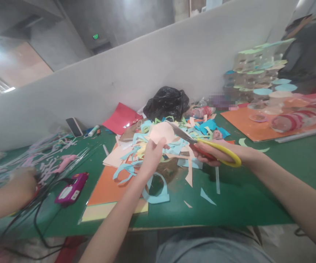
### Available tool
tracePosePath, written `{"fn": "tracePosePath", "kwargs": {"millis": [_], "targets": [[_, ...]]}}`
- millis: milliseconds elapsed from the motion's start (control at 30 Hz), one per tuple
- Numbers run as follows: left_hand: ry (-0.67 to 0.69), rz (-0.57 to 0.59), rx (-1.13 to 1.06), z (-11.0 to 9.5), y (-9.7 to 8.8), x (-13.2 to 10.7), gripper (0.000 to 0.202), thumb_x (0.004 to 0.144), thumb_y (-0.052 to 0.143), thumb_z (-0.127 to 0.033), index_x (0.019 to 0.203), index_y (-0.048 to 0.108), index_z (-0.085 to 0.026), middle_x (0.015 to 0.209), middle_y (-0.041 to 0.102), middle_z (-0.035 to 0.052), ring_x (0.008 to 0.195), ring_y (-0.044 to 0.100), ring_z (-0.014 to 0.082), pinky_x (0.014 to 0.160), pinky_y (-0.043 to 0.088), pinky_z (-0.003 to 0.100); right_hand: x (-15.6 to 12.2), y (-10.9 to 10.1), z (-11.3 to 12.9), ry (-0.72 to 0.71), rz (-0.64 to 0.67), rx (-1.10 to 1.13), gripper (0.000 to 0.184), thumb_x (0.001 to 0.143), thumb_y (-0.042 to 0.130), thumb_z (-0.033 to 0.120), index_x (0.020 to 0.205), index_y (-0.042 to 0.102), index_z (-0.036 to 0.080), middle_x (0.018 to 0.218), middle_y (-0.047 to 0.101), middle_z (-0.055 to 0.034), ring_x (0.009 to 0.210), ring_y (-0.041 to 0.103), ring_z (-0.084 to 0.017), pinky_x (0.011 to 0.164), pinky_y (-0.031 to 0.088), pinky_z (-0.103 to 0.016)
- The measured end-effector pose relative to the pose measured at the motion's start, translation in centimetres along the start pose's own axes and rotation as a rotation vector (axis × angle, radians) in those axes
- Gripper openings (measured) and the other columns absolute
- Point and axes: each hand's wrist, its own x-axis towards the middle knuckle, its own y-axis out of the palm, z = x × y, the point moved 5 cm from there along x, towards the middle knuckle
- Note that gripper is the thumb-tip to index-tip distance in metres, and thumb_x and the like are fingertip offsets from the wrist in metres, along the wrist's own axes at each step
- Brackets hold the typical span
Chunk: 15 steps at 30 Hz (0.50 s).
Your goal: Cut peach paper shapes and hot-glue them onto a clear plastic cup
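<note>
Forearms (121, 215), scissors (195, 141), illegible green sign (95, 36)

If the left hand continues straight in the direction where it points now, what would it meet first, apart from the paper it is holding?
Beyond the pale paper, the left hand would probably meet the black plastic bag first, unless it brushes the paper scraps in front; its height is unclear.

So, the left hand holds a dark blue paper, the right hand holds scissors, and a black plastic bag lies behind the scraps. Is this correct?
Not quite: in the head view, the paper in the left hand is pale peach, not dark blue. The right hand does hold scissors, and the black plastic bag lies behind the scraps.
</note>
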Motion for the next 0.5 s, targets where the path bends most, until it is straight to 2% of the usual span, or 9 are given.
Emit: {"fn": "tracePosePath", "kwargs": {"millis": [100, 233, 367, 500], "targets": [[0.031, 0.019, 0.079, -0.5, -0.1, -0.2, 0.03, 0.083, 0.059, -0.044, 0.08, 0.065, -0.015, 0.072, 0.066, 0.0039, 0.072, 0.062, 0.0164, 0.072, 0.047, 0.027, 0.3, 0.2, -0.7, 0.031, 0.009, 0.08, 0.045, 0.094, 0.035, 0.066, 0.097, 0.052, 0.025, 0.075, 0.05, 0.0014, 0.053, 0.042, -0.011, 0.047, 0.034, -0.027], [0.054, 0.081, 0.127, -0.8, 0.1, -0.3, 0.035, 0.082, 0.06, -0.045, 0.097, 0.067, -0.014, 0.08, 0.069, 0.0048, 0.073, 0.063, 0.0172, 0.07, 0.047, 0.027, 0.2, 0.3, -0.1, -0.011, 0.026, -0.023, 0.045, 0.095, 0.032, 0.066, 0.093, 0.05, 0.024, 0.072, 0.047, 0.0034, 0.05, 0.039, -0.009, 0.05, 0.034, -0.027], [0.056, 0.097, 0.157, -0.8, 0.0, -0.1, 0.035, 0.082, 0.058, -0.046, 0.09, 0.067, -0.013, 0.077, 0.068, 0.0052, 0.075, 0.062, 0.0179, 0.069, 0.047, 0.027, -0.1, 0.0, 0.9, -0.042, 0.012, -0.154, 0.05, 0.097, 0.025, 0.065, 0.084, 0.047, 0.022, 0.06, 0.044, 0.0054, 0.049, 0.038, -0.01, 0.053, 0.035, -0.028], [0.033, 0.089, 0.126, -0.8, -0.1, 0.0, 0.03, 0.082, 0.058, -0.044, 0.082, 0.063, -0.014, 0.069, 0.062, 0.0031, 0.07, 0.06, 0.0163, 0.069, 0.048, 0.028, -0.3, -0.1, 1.1, 0.002, 0.0, -0.17, 0.053, 0.095, 0.023, 0.068, 0.082, 0.046, 0.022, 0.056, 0.043, 0.0059, 0.047, 0.038, -0.009, 0.051, 0.034, -0.027]]}}
